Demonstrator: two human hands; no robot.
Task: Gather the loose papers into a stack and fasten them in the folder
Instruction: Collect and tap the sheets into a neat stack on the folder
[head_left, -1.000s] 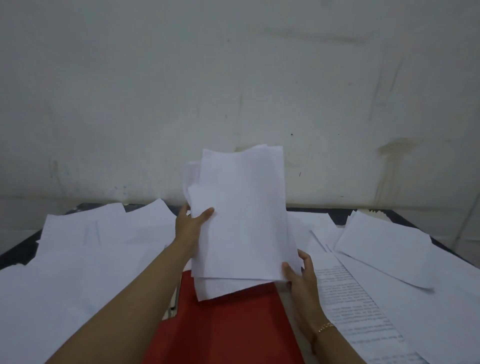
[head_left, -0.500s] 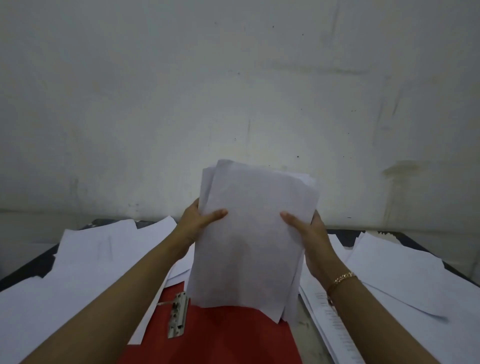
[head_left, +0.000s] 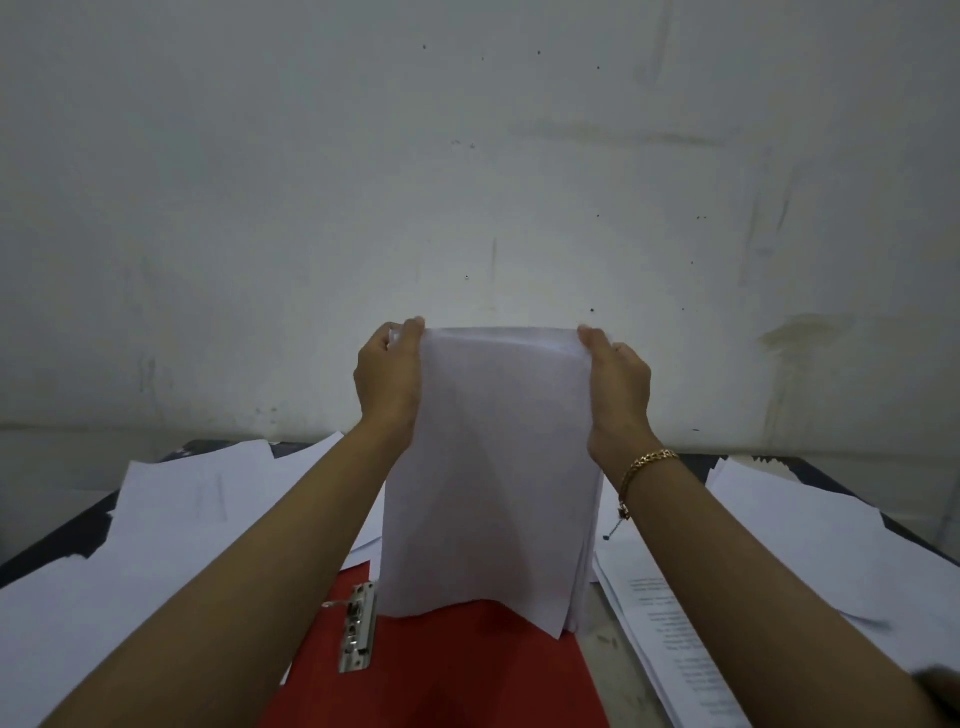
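One upright stack of papers (head_left: 493, 478) is held over the red folder (head_left: 447, 670).
The left hand (head_left: 387, 379) and right hand (head_left: 618, 387) each pinch a top corner; its lower edge hangs beside the folder's metal clip (head_left: 358, 626), with loose sheets (head_left: 171, 519) spread on the worktop (head_left: 57, 540) on either side.

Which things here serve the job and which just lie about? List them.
Job: paper stack, held upright by left hand and right hand; red folder; metal fastener; loose papers.
Idle: gold bracelet; dark table; stained wall.
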